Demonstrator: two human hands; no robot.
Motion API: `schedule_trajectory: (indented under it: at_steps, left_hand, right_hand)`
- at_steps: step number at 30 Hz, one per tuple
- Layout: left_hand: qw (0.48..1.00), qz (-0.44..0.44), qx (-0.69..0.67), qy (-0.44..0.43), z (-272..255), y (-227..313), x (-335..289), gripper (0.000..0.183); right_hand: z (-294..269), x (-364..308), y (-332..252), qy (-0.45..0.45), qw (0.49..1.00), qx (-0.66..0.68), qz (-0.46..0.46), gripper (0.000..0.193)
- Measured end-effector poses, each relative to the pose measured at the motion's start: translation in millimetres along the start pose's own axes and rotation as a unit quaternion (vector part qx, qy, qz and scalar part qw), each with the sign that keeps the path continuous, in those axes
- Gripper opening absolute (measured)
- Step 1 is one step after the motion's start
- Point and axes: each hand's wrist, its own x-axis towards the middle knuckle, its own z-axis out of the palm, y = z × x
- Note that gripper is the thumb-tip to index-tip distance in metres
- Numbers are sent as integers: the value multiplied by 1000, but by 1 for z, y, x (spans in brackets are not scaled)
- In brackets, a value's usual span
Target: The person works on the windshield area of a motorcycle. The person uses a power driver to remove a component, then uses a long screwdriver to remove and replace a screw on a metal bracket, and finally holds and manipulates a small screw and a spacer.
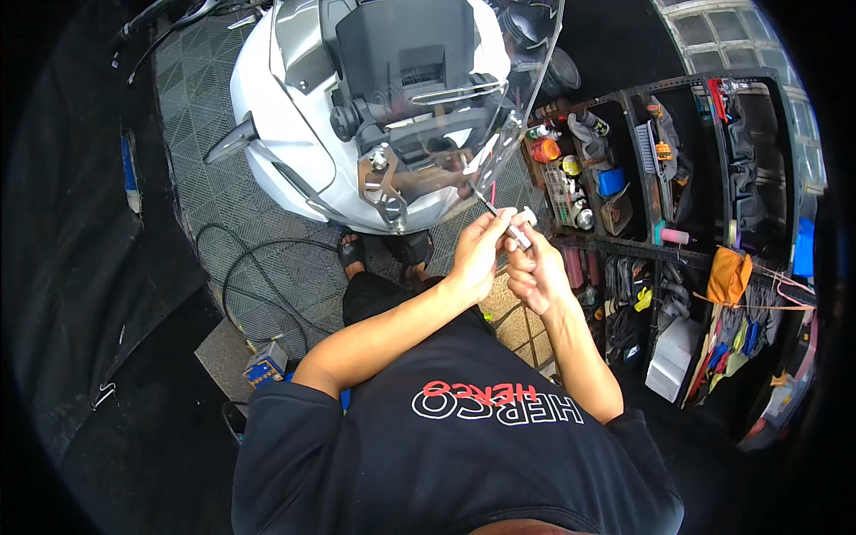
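Note:
Out in front of my chest, my left hand (480, 256) and my right hand (539, 275) meet with fingers pinched around one slim tool (489, 207). Its thin dark shaft points up and to the left, toward the clear windscreen (499, 143) of a white motorbike (290, 116). A pale silvery end shows between my fingers, and a small white piece (529, 216) sticks out by my right fingertips. The tool's exact kind cannot be made out. On the bike's near side, a bronze-coloured bracket (379, 189) with bolts shows through the screen.
To the right stands a black shelf rack (631, 178) with bottles, a brush (648, 147), a blue item (611, 182) and hanging cloths (736, 343). A black hose (259, 281) curls across the grey tiled floor (201, 98). A blue box (266, 361) sits at lower left.

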Motion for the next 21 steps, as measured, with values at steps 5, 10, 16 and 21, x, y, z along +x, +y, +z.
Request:
schedule_trajectory:
  at_steps: [5,10,16,21]
  left_hand:
    - [1000,16,13,19,2,1,-1,18]
    - [1000,7,-5,20,4,4,-3,21]
    - [999,-17,-38,-4,2,4,-3,21]
    - [995,-52,-65,59,5,4,-3,18]
  right_hand:
    - [-2,2,-2,-36,999,12,38,37]
    - [-4,12,-8,-42,994,-101,24,35]
    - [-3,7,-5,-19,986,-165,-24,36]
    - [2,-3,9,103,815,-468,-325,30]
